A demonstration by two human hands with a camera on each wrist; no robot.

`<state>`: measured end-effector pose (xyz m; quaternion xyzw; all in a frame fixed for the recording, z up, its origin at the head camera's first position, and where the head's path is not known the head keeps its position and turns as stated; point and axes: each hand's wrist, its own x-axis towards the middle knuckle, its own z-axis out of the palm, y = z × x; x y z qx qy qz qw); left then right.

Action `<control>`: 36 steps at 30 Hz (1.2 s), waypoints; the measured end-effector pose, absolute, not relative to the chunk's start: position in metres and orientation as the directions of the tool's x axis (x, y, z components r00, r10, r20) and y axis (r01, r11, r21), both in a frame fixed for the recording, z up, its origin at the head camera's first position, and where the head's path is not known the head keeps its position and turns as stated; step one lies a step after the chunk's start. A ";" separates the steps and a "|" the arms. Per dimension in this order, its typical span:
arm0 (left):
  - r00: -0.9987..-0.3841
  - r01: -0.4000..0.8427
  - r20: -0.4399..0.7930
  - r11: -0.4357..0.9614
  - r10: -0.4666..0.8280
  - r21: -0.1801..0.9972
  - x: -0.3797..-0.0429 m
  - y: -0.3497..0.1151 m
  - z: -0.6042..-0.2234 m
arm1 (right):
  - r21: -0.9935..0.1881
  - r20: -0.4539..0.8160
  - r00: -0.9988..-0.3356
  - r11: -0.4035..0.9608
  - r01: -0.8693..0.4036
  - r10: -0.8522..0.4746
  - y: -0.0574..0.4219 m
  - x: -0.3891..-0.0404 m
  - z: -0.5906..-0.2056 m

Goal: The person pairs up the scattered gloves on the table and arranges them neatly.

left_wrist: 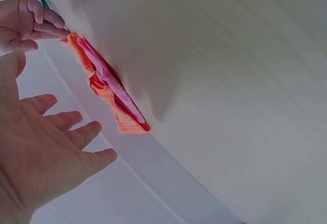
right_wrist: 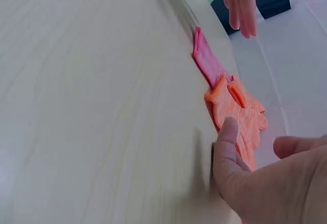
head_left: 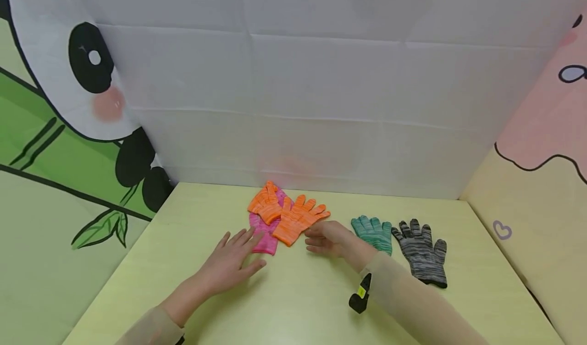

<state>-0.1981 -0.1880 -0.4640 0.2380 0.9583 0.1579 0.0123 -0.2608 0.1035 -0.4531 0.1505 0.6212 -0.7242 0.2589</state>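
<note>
Two orange gloves lie over a pink glove (head_left: 265,243) on the table (head_left: 284,304); one orange glove (head_left: 293,225) spreads its fingers toward the right, the other orange glove (head_left: 266,205) is bunched at the back left. My left hand (head_left: 229,263) hovers just left of the pink cuff, fingers spread; the left wrist view shows this hand (left_wrist: 51,147) holding nothing. Beside the right orange glove is my right hand (head_left: 327,238), its fingers loosely bent. Thumb and finger of the right hand (right_wrist: 271,183) stand apart in the right wrist view, close to the orange fabric (right_wrist: 232,106).
A green glove (head_left: 373,232) lies right of my right hand, partly behind the wrist. Farther right is a dark grey striped glove (head_left: 423,256) with a black cuff. A white sheet (head_left: 321,105) rises behind the table, with printed panels on both sides.
</note>
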 end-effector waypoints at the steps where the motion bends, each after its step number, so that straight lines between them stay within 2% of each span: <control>1: -0.887 0.452 0.050 0.838 0.460 0.306 -0.198 -0.188 -0.464 | -0.810 -0.545 -0.820 -0.145 0.569 -0.175 0.102 -0.262 -0.453; 7: -0.881 0.458 0.047 0.825 0.470 0.333 -0.196 -0.186 -0.463 | -0.750 -0.543 -0.828 -0.366 0.552 -0.136 0.093 -0.274 -0.458; 13: -0.876 0.466 0.058 0.811 0.478 0.354 -0.195 -0.185 -0.464 | -0.696 -0.566 -0.812 -0.445 0.563 -0.141 0.082 -0.282 -0.458; 25: -0.874 0.470 0.060 0.808 0.482 0.356 -0.196 -0.184 -0.466 | -0.726 -0.549 -0.828 -0.428 0.539 -0.113 0.071 -0.287 -0.461; 32: -0.877 0.463 0.059 0.803 0.478 0.375 -0.193 -0.185 -0.467 | -0.831 -0.394 -0.903 -0.353 0.429 -0.169 0.084 -0.282 -0.461; 36: -0.866 0.482 0.074 0.788 0.494 0.383 -0.189 -0.184 -0.466 | -0.889 -0.314 -0.936 -0.297 0.348 -0.158 0.096 -0.276 -0.460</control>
